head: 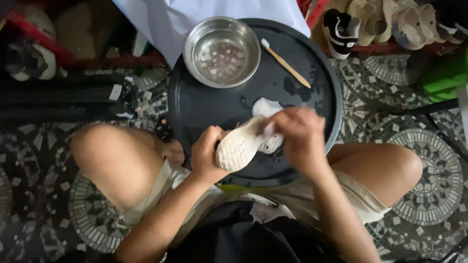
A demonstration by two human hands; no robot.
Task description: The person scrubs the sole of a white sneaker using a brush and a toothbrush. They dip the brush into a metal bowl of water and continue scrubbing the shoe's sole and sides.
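Head view, round black tray [204, 109], mosaic tile floor [424, 195], shoes [390, 22] behind

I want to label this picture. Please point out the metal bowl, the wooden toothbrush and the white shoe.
metal bowl [195, 58]: head view, on its left inner wall.
wooden toothbrush [288, 66]: head view, on the middle of its handle.
white shoe [238, 148]: head view, on its sole.

head view, looking steeply down, close over lap
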